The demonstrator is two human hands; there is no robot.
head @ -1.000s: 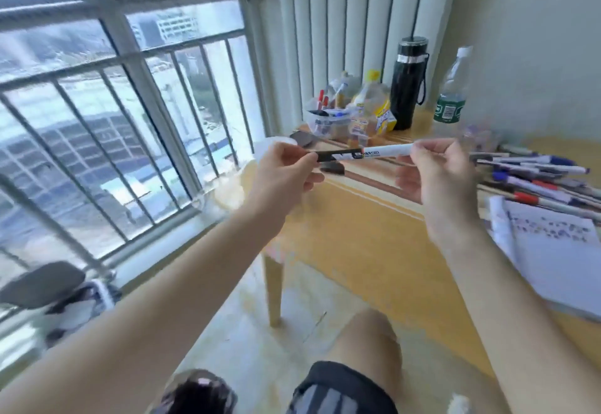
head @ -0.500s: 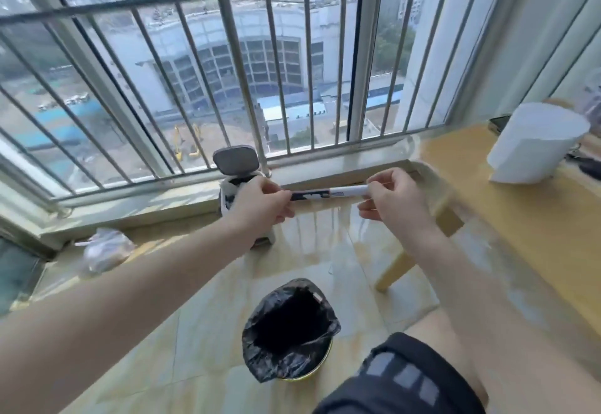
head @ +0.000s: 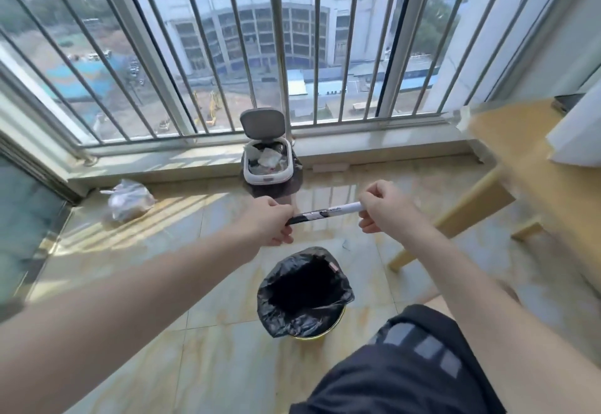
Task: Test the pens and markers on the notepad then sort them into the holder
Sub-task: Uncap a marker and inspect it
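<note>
The marker (head: 325, 213) is held nearly level in the air, black end toward 9 o'clock, white end toward 3 o'clock. The left hand (head: 265, 221) has its fingers clenched round the black end; the right hand (head: 387, 208) grasps the white end likewise. Below the marker, at 6 o'clock, a bin (head: 279, 313) lined with a black bag stands on the floor (head: 195, 218). At 12 o'clock stands a small white bin (head: 266, 180), lid raised. The counter (head: 520, 140) lies at 3 o'clock.

The view swings off the wooden bench (head: 520, 166), now at the frame's right edge, to the tiled floor (head: 162, 283). The left hand (head: 266, 221) and right hand (head: 387, 208) bring the black-and-white marker (head: 325, 213) to frame centre, above the black-lined waste bin (head: 279, 303).
</note>
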